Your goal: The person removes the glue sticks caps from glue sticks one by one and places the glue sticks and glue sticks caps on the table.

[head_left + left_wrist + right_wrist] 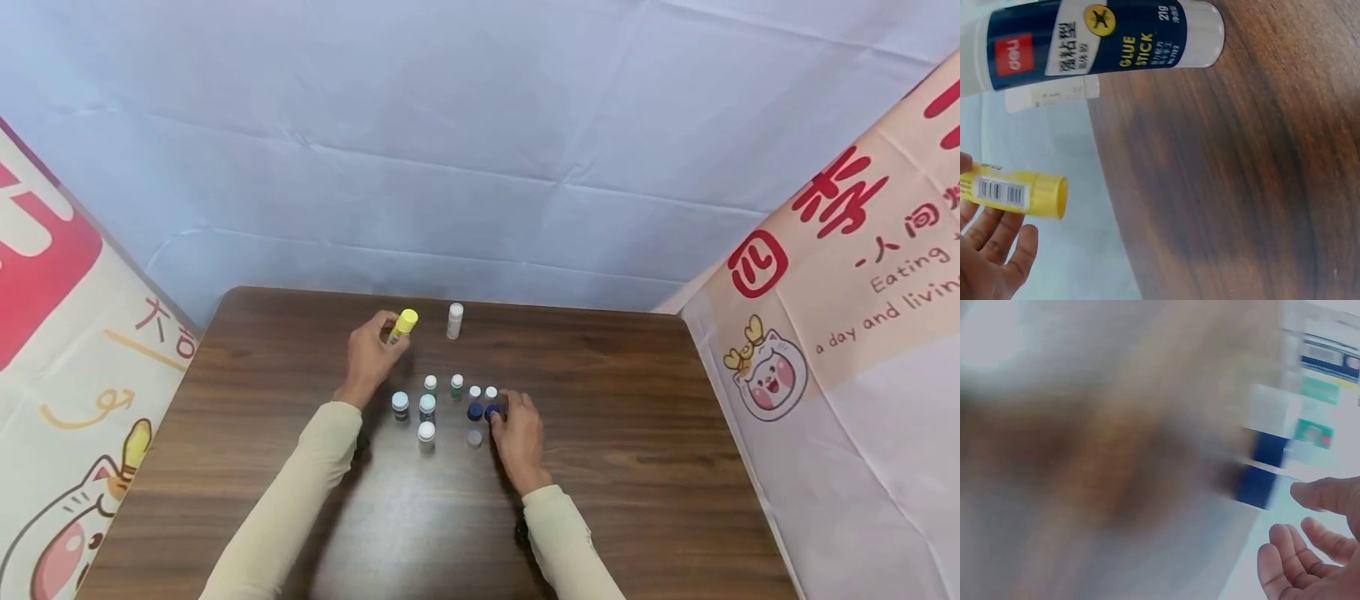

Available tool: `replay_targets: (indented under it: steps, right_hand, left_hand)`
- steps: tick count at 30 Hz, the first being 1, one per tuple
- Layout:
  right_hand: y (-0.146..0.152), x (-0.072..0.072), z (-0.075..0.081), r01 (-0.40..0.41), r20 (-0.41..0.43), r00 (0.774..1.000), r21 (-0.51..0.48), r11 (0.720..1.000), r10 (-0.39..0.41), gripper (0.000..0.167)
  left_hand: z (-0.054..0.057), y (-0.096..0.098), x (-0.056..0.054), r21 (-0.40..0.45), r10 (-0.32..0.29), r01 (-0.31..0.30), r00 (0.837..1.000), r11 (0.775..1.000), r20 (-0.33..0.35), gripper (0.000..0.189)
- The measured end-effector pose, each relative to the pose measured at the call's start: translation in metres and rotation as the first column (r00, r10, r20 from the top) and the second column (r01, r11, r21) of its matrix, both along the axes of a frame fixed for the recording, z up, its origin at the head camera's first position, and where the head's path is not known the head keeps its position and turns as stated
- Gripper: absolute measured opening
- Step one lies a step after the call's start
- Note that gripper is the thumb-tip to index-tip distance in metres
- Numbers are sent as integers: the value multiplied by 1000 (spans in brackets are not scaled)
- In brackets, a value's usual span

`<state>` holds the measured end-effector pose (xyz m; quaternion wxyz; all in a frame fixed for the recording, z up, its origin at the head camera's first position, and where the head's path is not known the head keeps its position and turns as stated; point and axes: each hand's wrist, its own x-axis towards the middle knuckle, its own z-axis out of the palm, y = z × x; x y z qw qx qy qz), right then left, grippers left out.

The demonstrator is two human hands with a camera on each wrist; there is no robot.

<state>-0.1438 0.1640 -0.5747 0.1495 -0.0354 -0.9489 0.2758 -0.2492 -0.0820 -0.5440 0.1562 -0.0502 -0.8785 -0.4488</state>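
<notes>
My left hand (pixel 371 354) grips a yellow glue stick (pixel 405 323) and holds it tilted, cap end up, at the far left of the group. In the left wrist view the yellow stick's barcode shows between thumb and fingers. My right hand (pixel 519 433) is at the right end of the group, its fingertips beside a dark blue cap-like piece (pixel 492 412). The right wrist view shows the thumb and loosely bent fingers parted, with nothing between them. A second dark blue piece (pixel 475 411) stands just left of the first.
Several white-capped glue sticks (pixel 427 435) stand upright left of the blue pieces. A white stick (pixel 455 321) stands alone farther back. Two small white-topped pieces (pixel 475 392) and a greyish one (pixel 474 438) flank the blue pair. Cloth walls (pixel 420 200) border the brown table (pixel 622 467).
</notes>
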Motion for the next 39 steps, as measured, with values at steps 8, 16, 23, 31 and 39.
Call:
replay_targets:
  steps: [8,16,23,31,39]
  right_hand:
    - [-13,-7,39,6,-47,999,-103,995,-11,29]
    - [-27,-17,64,-63,-71,997,-466,883,33,20]
    - [-39,-28,74,-68,-14,996,-727,683,83,32]
    - [-46,-37,78,43,97,991,-878,477,90,33]
    - [-50,-39,76,44,68,997,-888,458,37,25]
  left_hand:
    - [10,6,9,-68,-90,81,988,994,-128,33]
    - [22,20,19,-146,-198,177,968,973,-152,34]
    - [30,33,28,-220,-250,208,951,953,-183,33]
    - [31,41,33,-334,-340,253,911,908,-235,31]
    - [33,43,36,-343,-391,294,883,892,-260,34]
